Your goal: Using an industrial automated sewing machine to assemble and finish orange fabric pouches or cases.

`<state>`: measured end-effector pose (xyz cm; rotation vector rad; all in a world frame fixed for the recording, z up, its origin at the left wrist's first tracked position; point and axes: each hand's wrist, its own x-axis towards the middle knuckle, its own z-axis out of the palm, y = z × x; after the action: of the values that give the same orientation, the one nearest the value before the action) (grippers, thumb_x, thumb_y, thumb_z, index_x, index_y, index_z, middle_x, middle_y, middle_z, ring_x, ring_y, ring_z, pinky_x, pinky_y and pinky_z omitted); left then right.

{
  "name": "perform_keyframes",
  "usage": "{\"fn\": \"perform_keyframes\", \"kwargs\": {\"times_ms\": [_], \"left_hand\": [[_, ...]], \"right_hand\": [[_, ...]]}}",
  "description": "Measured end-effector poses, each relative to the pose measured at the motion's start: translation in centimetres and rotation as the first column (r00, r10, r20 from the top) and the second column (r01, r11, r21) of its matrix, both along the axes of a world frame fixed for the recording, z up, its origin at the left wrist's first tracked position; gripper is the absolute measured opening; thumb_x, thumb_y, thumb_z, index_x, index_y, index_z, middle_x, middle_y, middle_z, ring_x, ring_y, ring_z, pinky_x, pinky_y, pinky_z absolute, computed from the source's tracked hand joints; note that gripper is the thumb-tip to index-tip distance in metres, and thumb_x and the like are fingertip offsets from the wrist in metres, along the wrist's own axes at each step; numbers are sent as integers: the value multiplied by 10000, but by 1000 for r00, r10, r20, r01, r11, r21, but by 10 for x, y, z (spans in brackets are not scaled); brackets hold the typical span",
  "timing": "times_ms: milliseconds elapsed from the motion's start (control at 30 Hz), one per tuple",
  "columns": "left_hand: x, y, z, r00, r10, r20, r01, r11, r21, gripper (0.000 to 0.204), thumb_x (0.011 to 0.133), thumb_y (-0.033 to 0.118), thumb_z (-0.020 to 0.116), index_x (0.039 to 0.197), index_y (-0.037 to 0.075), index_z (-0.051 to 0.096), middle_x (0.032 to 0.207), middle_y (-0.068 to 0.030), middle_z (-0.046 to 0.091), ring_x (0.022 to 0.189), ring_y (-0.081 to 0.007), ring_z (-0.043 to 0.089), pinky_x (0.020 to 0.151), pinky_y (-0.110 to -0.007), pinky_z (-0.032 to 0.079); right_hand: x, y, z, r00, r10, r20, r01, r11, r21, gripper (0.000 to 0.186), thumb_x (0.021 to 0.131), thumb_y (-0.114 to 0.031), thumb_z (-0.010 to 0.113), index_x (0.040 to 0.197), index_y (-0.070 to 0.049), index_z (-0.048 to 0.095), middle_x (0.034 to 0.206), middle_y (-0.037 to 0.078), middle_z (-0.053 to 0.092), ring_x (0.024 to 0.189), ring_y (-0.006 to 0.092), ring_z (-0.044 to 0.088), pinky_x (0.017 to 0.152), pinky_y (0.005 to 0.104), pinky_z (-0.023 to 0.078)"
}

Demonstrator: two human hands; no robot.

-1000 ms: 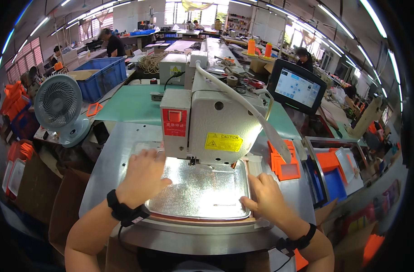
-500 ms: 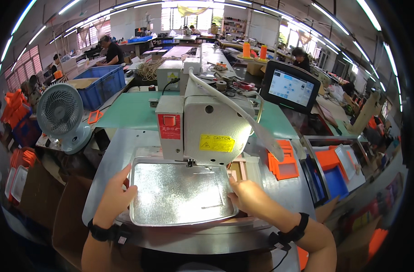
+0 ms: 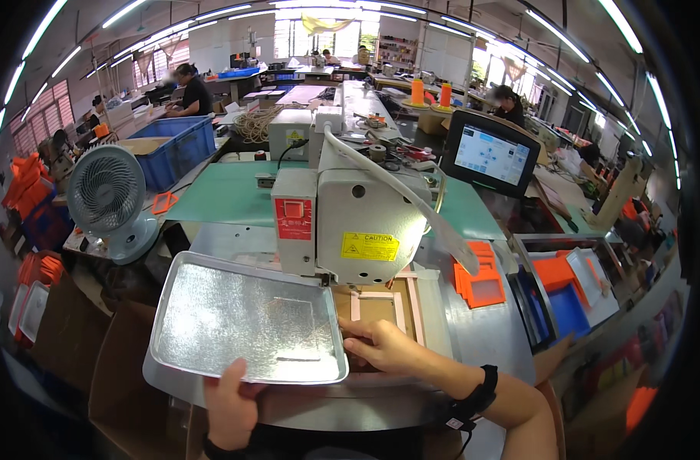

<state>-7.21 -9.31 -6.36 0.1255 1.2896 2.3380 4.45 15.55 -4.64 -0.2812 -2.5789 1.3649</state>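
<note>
A shallow silver tray [image 3: 235, 318] with a raised rim lies tilted across the left front of the metal worktable, left of the sewing machine head [image 3: 357, 218]. At its near edge, my left hand [image 3: 231, 406] grips the rim with the thumb on top; the other fingers are hidden beneath. My right hand [image 3: 384, 345] is closed at the tray's right edge, fingertips partly hidden there. Beside that hand, under the machine head, a brown template [image 3: 380, 303] with pale pink strips is uncovered.
Flat orange frames [image 3: 480, 280] lie right of the machine, near a bin of orange and blue pieces [image 3: 568, 291]. A fan [image 3: 108, 192] and a blue crate [image 3: 173, 149] stand at left. A screen [image 3: 492, 153] is at back right. Other people sit further back.
The tray has moved left and turned, off the template and out from under the machine head. My left hand has shifted from its left side to the near edge; my right hand moved left.
</note>
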Motion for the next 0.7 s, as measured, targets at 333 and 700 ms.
{"fn": "perform_keyframes", "kwargs": {"times_ms": [333, 700], "left_hand": [[-43, -80, -8, 979, 188, 83, -206, 896, 393, 394, 992, 221, 590, 1347, 70, 510, 1314, -78, 610, 1155, -253, 621, 956, -431, 544], [-41, 8, 15, 992, -101, -80, 128, 789, 601, 352, 1007, 176, 565, 1344, 86, 527, 1343, -58, 592, 1255, -240, 554, 1072, -472, 462]], "right_hand": [[6, -23, 11, 952, 277, -131, -236, 935, 263, 233, 902, -71, 662, 1132, -37, 672, 1060, 128, 673, 852, 300, 683, 774, 360, 546], [17, 50, 36, 864, -378, -333, 302, 917, -259, 76, 909, -49, 658, 845, -12, 639, 758, -12, 620, 647, 43, 527, 595, 203, 435]]}}
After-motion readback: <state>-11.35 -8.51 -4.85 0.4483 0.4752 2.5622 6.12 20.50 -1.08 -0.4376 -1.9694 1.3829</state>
